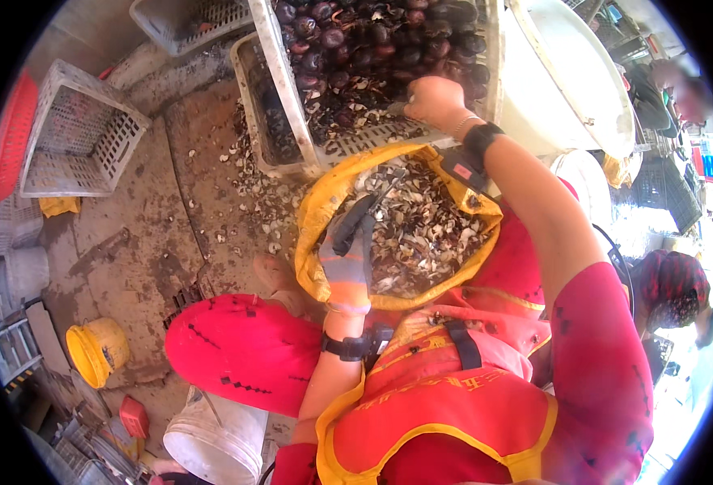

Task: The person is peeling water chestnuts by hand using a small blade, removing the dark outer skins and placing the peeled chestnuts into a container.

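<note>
My left hand (346, 263), in a grey and orange glove, is closed around a slim black-handled tool (355, 225). It rests inside the left rim of a yellow bag (314, 279) between my knees. Pale and brown fragments (425, 234), like broken shells or peelings, fill the bag. Beyond it, my bare right hand (437, 101) reaches into the near part of a pale plastic crate (287, 89). Its fingers are curled, and what they hold is hidden. Dark purple-brown round pieces (372, 36) lie heaped in that crate, with loose fragments among them.
A large white tub (562, 77) stands right of the crate. Perforated baskets (77, 137) sit at the left, near a yellow bucket (97, 352). A white bucket (215, 436) is beside my left leg. Fragments litter the floor (142, 234). Another person (672, 291) is at the right.
</note>
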Demonstrator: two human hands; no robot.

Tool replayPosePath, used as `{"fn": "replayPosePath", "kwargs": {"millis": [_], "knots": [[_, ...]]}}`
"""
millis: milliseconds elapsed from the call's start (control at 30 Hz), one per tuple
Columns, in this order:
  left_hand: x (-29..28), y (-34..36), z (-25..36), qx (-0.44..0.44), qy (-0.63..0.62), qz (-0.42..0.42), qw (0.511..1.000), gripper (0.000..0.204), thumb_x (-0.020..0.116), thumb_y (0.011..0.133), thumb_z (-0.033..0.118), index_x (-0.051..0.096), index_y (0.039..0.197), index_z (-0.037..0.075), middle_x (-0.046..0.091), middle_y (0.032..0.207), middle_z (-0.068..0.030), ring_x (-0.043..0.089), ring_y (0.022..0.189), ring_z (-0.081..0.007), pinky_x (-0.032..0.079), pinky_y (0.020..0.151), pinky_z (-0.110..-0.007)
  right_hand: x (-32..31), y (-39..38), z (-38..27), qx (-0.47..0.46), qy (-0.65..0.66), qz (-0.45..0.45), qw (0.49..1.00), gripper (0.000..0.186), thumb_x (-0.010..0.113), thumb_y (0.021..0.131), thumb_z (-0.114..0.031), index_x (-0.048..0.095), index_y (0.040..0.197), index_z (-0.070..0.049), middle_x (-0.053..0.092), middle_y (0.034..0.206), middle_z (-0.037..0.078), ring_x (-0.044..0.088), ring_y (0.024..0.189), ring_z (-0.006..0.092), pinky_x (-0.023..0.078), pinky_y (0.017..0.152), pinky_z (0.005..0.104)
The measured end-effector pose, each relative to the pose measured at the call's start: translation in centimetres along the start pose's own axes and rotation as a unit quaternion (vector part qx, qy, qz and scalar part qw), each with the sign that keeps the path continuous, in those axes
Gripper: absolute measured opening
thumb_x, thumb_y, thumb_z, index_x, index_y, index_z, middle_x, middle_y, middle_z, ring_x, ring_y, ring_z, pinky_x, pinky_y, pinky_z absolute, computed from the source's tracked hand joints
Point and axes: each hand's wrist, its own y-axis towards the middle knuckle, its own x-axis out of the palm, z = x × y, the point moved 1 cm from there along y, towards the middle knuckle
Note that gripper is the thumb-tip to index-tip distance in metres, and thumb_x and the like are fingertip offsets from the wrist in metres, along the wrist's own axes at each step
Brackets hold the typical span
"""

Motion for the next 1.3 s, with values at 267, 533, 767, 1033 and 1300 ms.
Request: {"fn": "replayPosePath", "kwargs": {"millis": [267, 533, 767, 1033, 1300], "knots": [[-0.5, 1.1, -1.8, 0.013, -0.004, 0.005, 1.000, 0.024, 0.059, 0.089, 0.000, 0.065, 0.112, -0.003, 0.064, 0.112, -0.0091, 0.060, 0.101, -0.0146, 0.047, 0.089, -0.025, 5.0, 3.7, -0.5, -0.119, -0.177, -0.063, 0.975, 0.006, 0.067, 0.074, -0.012, 0.071, 0.076, -0.008, 0.068, 0.077, 0.009, 0.067, 0.076, 0.0279, 0.053, 0.063, 0.0381], [-0.7, 0.8, -2.4, -0.008, -0.045, 0.002, 0.999, 0.026, 0.059, 0.090, 0.002, 0.063, 0.115, -0.003, 0.065, 0.111, -0.0083, 0.060, 0.099, -0.0134, 0.046, 0.088, -0.025, 4.7, 3.5, -0.7, -0.120, -0.131, -0.052, 0.983, 0.018, 0.065, 0.073, -0.021, 0.070, 0.078, -0.005, 0.068, 0.081, 0.013, 0.066, 0.080, 0.0314, 0.053, 0.069, 0.0402], [-1.4, 0.5, -1.9, -0.051, -0.103, -0.001, 0.993, 0.035, 0.059, 0.093, 0.019, 0.058, 0.126, 0.006, 0.066, 0.095, -0.0015, 0.055, 0.073, -0.0054, 0.040, 0.055, -0.016, -1.9, -3.0, 0.8, -0.065, 0.249, -0.042, 0.965, 0.029, 0.059, 0.077, -0.023, 0.068, 0.100, -0.007, 0.066, 0.080, 0.017, 0.064, 0.074, 0.0344, 0.053, 0.068, 0.0396], [0.5, -1.2, -1.8, -0.035, -0.063, -0.133, 0.989, 0.036, 0.051, 0.096, 0.027, 0.054, 0.126, 0.006, 0.060, 0.091, 0.0003, 0.048, 0.068, -0.0062, 0.040, 0.055, -0.019, -4.6, -19.5, -5.7, -0.341, 0.151, 0.115, 0.921, 0.030, 0.071, 0.072, -0.025, 0.061, 0.096, -0.010, 0.055, 0.071, 0.009, 0.059, 0.063, 0.0303, 0.049, 0.053, 0.0409], [-0.3, -2.3, -1.9, -0.113, -0.097, -0.175, 0.973, 0.040, 0.062, 0.091, 0.021, 0.054, 0.126, 0.004, 0.065, 0.106, -0.0044, 0.064, 0.087, -0.0117, 0.052, 0.066, -0.024, -0.9, -22.9, -7.2, -0.095, 0.383, 0.072, 0.916, 0.045, 0.079, 0.073, -0.023, 0.061, 0.111, -0.004, 0.058, 0.092, 0.015, 0.058, 0.086, 0.0343, 0.047, 0.075, 0.0390]]}}
